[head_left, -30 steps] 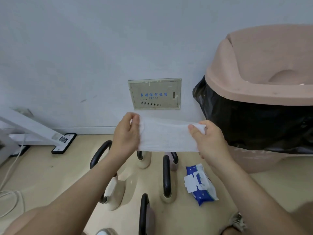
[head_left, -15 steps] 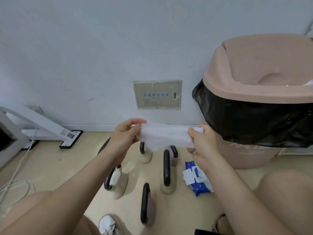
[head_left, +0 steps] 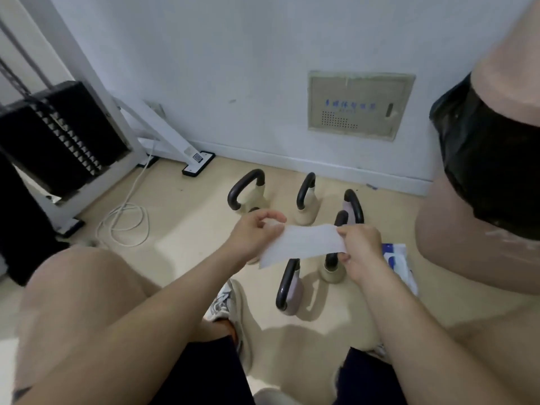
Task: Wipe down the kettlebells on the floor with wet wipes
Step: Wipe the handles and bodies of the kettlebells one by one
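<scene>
**Kettlebells (head_left: 305, 200) stand on the floor beneath a wet wipe stretched between two hands**

Five kettlebells are grouped on the beige floor (head_left: 181, 235) near the skirting of the back wall, between a weight machine on the left and a bin on the right. All have black handles. Three stand in a row closest to the wall: two cream ones and a pinkish one at the right end. The body of the leftmost is partly hidden behind the left hand (head_left: 254, 238). Two more stand nearer the person: a cream one just below the right hand (head_left: 362, 252) and a pinkish one closest of all.

The wet wipe (head_left: 304, 244) is up in the air above the group, a flat white strip slanting down to the left. The left hand pinches its left end between thumb and fingertips. The right hand grips its right end with curled fingers. The wipe touches no kettlebell.

A blue and white pack of wipes (head_left: 399, 261) lies on the floor just right of the right wrist, beside the foot of the bin (head_left: 467, 258). The bin is pinkish-brown with a black liner (head_left: 491, 159) folded over its upper part.

A beige panel (head_left: 359, 105) is set into the wall above the kettlebells. The weight machine (head_left: 58, 135) has a black stack in a white frame, with a white cable (head_left: 125, 220) looped on the floor near its foot. A grey-white shoe (head_left: 228, 302) shows under the left forearm.
</scene>
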Tool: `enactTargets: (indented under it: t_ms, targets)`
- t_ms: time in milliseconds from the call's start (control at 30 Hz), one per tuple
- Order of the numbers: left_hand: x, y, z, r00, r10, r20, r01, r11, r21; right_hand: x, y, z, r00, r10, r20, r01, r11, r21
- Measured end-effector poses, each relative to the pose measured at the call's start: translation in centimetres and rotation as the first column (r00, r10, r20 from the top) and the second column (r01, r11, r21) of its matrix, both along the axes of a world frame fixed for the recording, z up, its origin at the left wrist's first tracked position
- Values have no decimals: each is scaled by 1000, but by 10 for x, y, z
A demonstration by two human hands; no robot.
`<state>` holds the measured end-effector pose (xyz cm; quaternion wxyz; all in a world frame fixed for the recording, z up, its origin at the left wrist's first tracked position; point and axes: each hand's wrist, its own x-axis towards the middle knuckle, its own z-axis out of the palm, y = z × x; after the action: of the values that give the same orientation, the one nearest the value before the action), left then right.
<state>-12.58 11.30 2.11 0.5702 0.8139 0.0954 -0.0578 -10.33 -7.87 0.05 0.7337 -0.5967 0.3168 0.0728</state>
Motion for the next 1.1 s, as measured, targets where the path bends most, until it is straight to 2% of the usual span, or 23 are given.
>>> enactTargets:
  t_ms: [167,367,501,534,568,601,668,734,835,935,1035,1102]
  targets:
    - [13,4,-71,998,-21,-58,40,935,353,8,18,-62,976,140,-168,-176,958,-225]
    - [7,25,-147,993,23,-118,43,848,528,8,36,-130,951,256,-174,-307,855,-417]
    - [3,29,-188,969,144,-202,6,800,600,-5,50,-174,882,306,-358,-463,703,-540]
    - [1,27,-196,968,152,-201,2,794,608,-8,53,-184,875,297,-382,-473,691,-547]
    - [-2,24,-201,971,128,-201,15,808,589,-10,57,-194,870,298,-392,-476,713,-515]
    - [-5,18,-206,973,83,-217,45,849,526,-12,61,-202,872,306,-382,-460,781,-423]
    - [-13,-2,-212,955,3,-297,93,946,310,-18,72,-210,876,344,-338,-411,899,-150]
    - [-19,-22,-221,943,30,-332,30,985,172,-20,82,-216,889,345,-301,-377,924,-57]
    - [-19,-43,-235,942,191,-277,-125,963,237,-16,83,-218,903,305,-304,-335,941,-52]
    - [-13,-46,-246,924,279,-261,-211,942,260,-4,77,-214,894,349,-281,-381,922,-65]
    - [4,-39,-244,904,232,-359,-182,969,168,10,76,-209,894,366,-259,-407,904,-129]
    - [21,-31,-238,873,104,-477,-128,992,-18,16,76,-207,902,351,-252,-402,895,-195]
